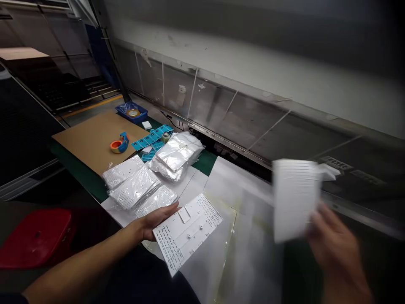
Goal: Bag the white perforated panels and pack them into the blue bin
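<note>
My left hand (155,221) grips the near left edge of a white perforated plastic panel (188,230), held flat above the table's front. My right hand (335,249) is blurred by motion at the lower right and holds up a second white slotted plastic panel (294,198) by its lower corner. A stack of similar white panels in clear bags (136,188) lies just left of my left hand. A pile of clear plastic bags (177,154) sits behind that stack.
White sheets (240,198) cover the green table. A brown cardboard sheet (91,139) carries an orange tape dispenser (119,143). Blue label strips (152,137) and a blue tray (131,112) lie further back. A red stool (34,236) stands at the lower left. A metal rail (253,156) runs behind.
</note>
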`<control>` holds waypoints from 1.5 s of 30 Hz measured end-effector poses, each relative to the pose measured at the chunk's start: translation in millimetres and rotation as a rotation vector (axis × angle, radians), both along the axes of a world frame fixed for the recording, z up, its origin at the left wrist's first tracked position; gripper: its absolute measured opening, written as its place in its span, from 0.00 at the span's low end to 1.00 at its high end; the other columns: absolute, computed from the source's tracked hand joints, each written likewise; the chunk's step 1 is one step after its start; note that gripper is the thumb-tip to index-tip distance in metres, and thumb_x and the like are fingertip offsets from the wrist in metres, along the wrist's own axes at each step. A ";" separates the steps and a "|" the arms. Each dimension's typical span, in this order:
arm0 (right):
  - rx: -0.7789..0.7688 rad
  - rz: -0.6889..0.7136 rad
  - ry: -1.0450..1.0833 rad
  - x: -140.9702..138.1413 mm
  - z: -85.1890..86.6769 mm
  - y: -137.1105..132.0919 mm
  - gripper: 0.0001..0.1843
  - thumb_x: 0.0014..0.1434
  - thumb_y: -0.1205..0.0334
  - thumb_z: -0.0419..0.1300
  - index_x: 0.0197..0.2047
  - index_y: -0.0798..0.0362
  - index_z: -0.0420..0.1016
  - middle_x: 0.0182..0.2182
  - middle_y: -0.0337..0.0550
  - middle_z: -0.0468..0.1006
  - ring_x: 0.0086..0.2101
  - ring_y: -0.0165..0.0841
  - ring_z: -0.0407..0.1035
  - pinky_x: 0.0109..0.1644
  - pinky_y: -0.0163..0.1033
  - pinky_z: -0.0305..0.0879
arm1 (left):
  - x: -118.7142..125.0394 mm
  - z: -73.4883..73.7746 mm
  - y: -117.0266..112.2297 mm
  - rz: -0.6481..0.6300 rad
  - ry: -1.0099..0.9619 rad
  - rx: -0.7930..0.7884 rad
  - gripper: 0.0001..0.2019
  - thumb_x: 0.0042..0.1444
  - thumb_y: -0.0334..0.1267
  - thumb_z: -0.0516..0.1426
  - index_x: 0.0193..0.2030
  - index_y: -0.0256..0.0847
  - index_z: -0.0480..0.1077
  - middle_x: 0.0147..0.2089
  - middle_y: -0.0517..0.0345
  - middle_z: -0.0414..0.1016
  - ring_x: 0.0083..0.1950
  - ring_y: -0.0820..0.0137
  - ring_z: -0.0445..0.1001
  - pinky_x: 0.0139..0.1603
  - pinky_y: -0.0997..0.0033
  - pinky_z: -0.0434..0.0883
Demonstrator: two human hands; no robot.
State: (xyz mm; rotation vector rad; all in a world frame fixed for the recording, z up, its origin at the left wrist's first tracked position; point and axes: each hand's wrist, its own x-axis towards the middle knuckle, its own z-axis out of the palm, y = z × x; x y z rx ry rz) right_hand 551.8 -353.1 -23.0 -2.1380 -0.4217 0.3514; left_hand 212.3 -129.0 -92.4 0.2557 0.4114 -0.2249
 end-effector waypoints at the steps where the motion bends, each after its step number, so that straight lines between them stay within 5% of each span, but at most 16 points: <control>1: -0.024 0.197 0.032 -20.2 0.2 12.5 0.30 0.57 0.46 0.52 0.60 0.49 0.61 0.58 0.53 0.64 0.52 0.43 0.63 0.51 0.45 0.64 | 0.7 -2.0 0.2 -0.018 0.001 0.017 0.29 0.59 0.55 0.47 0.55 0.32 0.64 0.47 0.41 0.74 0.46 0.58 0.74 0.41 0.65 0.69; 4: -0.210 1.002 0.159 -89.0 10.8 56.5 0.20 0.59 0.54 0.51 0.53 0.45 0.70 0.52 0.42 0.72 0.51 0.43 0.65 0.55 0.51 0.60 | 4.8 -4.3 -2.5 -0.120 0.010 0.044 0.29 0.57 0.57 0.48 0.54 0.35 0.66 0.43 0.46 0.76 0.39 0.62 0.75 0.37 0.68 0.68; 7: -0.192 1.361 0.116 -136.4 22.2 94.8 0.20 0.61 0.65 0.47 0.51 0.39 0.72 0.42 0.36 0.78 0.41 0.36 0.71 0.48 0.44 0.65 | 4.9 -1.5 -4.3 -0.189 -0.023 0.097 0.25 0.58 0.53 0.51 0.55 0.36 0.66 0.43 0.49 0.75 0.41 0.65 0.74 0.41 0.69 0.68; 9: -0.162 1.280 -0.068 -146.2 23.0 103.9 0.18 0.61 0.65 0.49 0.49 0.40 0.73 0.40 0.37 0.78 0.40 0.36 0.70 0.46 0.45 0.65 | 2.0 1.3 -3.3 -0.204 -0.064 0.159 0.23 0.55 0.45 0.56 0.57 0.38 0.64 0.44 0.50 0.75 0.45 0.62 0.73 0.46 0.66 0.67; 12: -0.039 0.775 -0.362 -147.9 11.7 88.3 0.17 0.58 0.59 0.54 0.51 0.43 0.70 0.51 0.43 0.70 0.51 0.42 0.62 0.52 0.51 0.61 | -2.8 2.8 -2.3 -0.158 -0.088 0.225 0.30 0.49 0.33 0.60 0.60 0.40 0.60 0.47 0.49 0.74 0.48 0.58 0.73 0.48 0.61 0.66; 15: 0.080 0.162 -0.104 -166.0 -17.1 56.4 0.21 0.57 0.51 0.56 0.53 0.46 0.65 0.51 0.45 0.69 0.50 0.41 0.64 0.51 0.48 0.64 | -4.1 -1.7 -9.0 0.023 -0.046 0.229 0.31 0.50 0.33 0.58 0.62 0.39 0.56 0.50 0.45 0.72 0.49 0.56 0.72 0.49 0.59 0.66; 17: 0.133 -0.071 0.244 -191.1 -45.4 38.7 0.23 0.54 0.45 0.57 0.48 0.50 0.66 0.46 0.46 0.73 0.45 0.41 0.67 0.47 0.47 0.66 | -2.3 -6.9 -17.8 0.172 -0.012 0.223 0.28 0.53 0.35 0.55 0.62 0.39 0.56 0.51 0.43 0.71 0.50 0.55 0.72 0.49 0.56 0.66; 22: 0.225 0.001 0.761 -243.6 -97.0 25.0 0.24 0.48 0.40 0.59 0.36 0.53 0.71 0.35 0.45 0.77 0.38 0.42 0.70 0.42 0.42 0.67 | 6.1 -8.9 -39.2 0.308 0.029 0.248 0.26 0.55 0.35 0.55 0.61 0.42 0.57 0.52 0.44 0.70 0.51 0.56 0.71 0.51 0.56 0.66; 30: 0.279 0.013 0.830 -228.4 -95.6 27.2 0.26 0.49 0.39 0.59 0.38 0.54 0.72 0.31 0.44 0.77 0.35 0.41 0.70 0.37 0.40 0.66 | 17.5 -1.4 -46.7 0.257 0.113 0.361 0.31 0.52 0.43 0.59 0.62 0.45 0.55 0.52 0.45 0.71 0.50 0.56 0.71 0.50 0.56 0.66; 34: 0.240 -0.174 0.841 -242.1 -105.1 36.3 0.37 0.47 0.37 0.59 0.54 0.51 0.61 0.43 0.48 0.75 0.38 0.43 0.71 0.36 0.41 0.68 | 18.5 -8.9 -60.5 0.251 0.142 0.423 0.27 0.54 0.44 0.57 0.60 0.44 0.58 0.53 0.46 0.71 0.50 0.57 0.72 0.49 0.57 0.67; 37: 0.219 -0.180 0.851 -246.6 -112.3 39.1 0.45 0.45 0.35 0.59 0.60 0.49 0.52 0.50 0.51 0.71 0.41 0.46 0.71 0.34 0.44 0.70 | 21.5 -21.2 -65.0 0.231 0.160 0.639 0.23 0.59 0.46 0.51 0.59 0.42 0.61 0.52 0.47 0.71 0.50 0.59 0.71 0.48 0.60 0.67; 41: 0.080 -0.146 0.607 -224.2 -131.8 30.4 0.48 0.44 0.33 0.58 0.61 0.51 0.53 0.53 0.51 0.69 0.50 0.51 0.65 0.43 0.48 0.69 | 39.6 -45.7 -10.7 0.150 0.328 1.496 0.23 0.62 0.49 0.44 0.58 0.39 0.62 0.50 0.47 0.72 0.48 0.61 0.71 0.45 0.62 0.68; 45: -0.129 -0.063 0.265 -199.9 -165.1 16.4 0.45 0.46 0.33 0.53 0.61 0.49 0.53 0.53 0.50 0.69 0.54 0.51 0.61 0.50 0.52 0.64 | 66.3 -59.1 105.3 0.138 0.427 1.840 0.18 0.63 0.44 0.43 0.50 0.37 0.67 0.50 0.46 0.69 0.52 0.61 0.66 0.54 0.55 0.62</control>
